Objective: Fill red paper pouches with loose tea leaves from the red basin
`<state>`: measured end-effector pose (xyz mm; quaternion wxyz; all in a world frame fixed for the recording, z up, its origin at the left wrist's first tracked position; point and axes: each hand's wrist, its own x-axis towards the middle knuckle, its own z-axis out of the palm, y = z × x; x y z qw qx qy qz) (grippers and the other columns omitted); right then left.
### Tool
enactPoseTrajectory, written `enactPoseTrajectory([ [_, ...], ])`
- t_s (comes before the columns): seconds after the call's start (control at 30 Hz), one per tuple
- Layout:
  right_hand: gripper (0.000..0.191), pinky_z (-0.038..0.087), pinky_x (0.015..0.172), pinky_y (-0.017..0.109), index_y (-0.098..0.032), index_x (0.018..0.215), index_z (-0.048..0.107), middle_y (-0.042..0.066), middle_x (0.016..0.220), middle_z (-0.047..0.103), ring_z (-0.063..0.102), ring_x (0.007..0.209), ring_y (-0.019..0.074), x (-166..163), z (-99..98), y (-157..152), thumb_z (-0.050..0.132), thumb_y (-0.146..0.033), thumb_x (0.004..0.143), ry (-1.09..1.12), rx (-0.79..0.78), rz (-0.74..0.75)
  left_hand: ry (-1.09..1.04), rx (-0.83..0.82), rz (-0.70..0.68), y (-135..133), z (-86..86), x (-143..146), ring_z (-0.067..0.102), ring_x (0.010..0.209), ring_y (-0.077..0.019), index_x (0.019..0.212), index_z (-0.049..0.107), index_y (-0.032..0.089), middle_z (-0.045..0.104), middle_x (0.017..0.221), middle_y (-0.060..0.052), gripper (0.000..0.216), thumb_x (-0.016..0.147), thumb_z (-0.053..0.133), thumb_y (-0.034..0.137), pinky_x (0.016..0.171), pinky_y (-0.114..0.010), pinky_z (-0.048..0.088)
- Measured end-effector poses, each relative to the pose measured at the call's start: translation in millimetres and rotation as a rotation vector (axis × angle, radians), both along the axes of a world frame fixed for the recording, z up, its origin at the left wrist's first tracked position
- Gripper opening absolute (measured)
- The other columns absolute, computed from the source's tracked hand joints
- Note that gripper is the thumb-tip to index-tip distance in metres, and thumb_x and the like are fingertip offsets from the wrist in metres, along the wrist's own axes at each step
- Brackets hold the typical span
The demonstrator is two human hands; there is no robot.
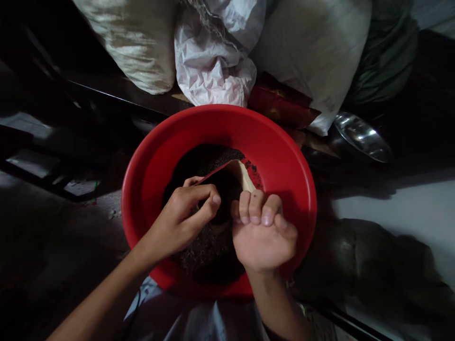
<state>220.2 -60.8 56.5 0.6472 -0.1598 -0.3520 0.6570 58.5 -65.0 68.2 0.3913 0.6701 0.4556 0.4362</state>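
Observation:
A wide red plastic basin (145,189) sits in front of me, with dark, dry, crumbly material (206,253) over its bottom. Inside it, a bag (245,176) with a pale cream side and a reddish rim gapes upward, its interior dark. My left hand (185,210) is closed at the bag's left edge, some fingers behind the rim, thumb and forefinger curled on the near side. My right hand (265,227) is turned palm up at the bag's right end, fingers bent in toward the palm. The cream edge meets these fingers; what they hold, if anything, is hidden.
Behind the basin stand a cream sack (142,47), a crumpled white bag (216,71) and another large pale sack (313,52). A dark red packet (280,99) lies between them. A shiny metal bowl (362,135) is at right. Surroundings are dim.

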Motion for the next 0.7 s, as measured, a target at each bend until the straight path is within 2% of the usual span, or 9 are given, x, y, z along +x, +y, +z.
enactPoseTrajectory([
  [0.13,0.036,0.036,0.059,0.024,-0.020,0.065,0.033,-0.003,0.071,0.030,0.034,0.065,0.0140,0.8,-0.2,2.5,0.060,-0.032,0.086,0.050,-0.091,0.078,0.013,0.036,0.010,-1.1,-0.6,3.5,0.056,0.075,-0.0133,0.082,0.060,0.020,0.063,0.077,0.002,0.025,0.104,0.053,0.030,0.095,-0.031,0.043],
  [0.2,0.039,0.036,0.058,0.023,-0.020,0.065,0.031,-0.003,0.072,0.028,0.032,0.065,0.0144,0.8,-1.0,3.5,0.061,-0.033,0.086,0.062,-0.094,0.090,0.016,0.076,0.028,-1.3,-1.0,4.5,0.059,0.079,-0.0135,0.089,0.064,0.020,0.067,0.082,0.002,0.016,0.101,0.060,0.029,0.091,-0.030,0.044],
  [0.3,0.041,0.037,0.057,0.023,-0.020,0.065,0.031,-0.003,0.072,0.028,0.031,0.064,0.0143,0.9,-1.6,3.9,0.062,-0.034,0.086,0.068,-0.099,0.101,0.033,0.105,0.040,-1.0,-2.0,4.8,0.061,0.080,-0.0132,0.092,0.065,0.021,0.068,0.085,0.002,0.010,0.098,0.065,0.029,0.089,-0.029,0.045],
  [0.57,0.039,0.038,0.057,0.024,-0.020,0.063,0.029,-0.004,0.069,0.026,0.034,0.062,0.0135,1.6,-0.2,4.1,0.060,-0.034,0.082,0.015,-0.115,0.119,0.066,0.102,0.037,0.2,-2.3,6.2,0.064,0.081,-0.0143,0.090,0.066,0.021,0.071,0.082,0.003,0.011,0.099,0.062,0.027,0.091,-0.031,0.043],
  [0.7,0.036,0.036,0.057,0.025,-0.020,0.064,0.030,-0.003,0.070,0.027,0.032,0.062,0.0136,1.9,-2.5,3.8,0.058,-0.032,0.084,0.046,-0.090,0.146,0.086,0.129,0.095,-2.1,-0.8,10.4,0.063,0.083,-0.0155,0.090,0.064,0.021,0.069,0.084,0.001,0.015,0.101,0.059,0.031,0.089,-0.032,0.042],
])
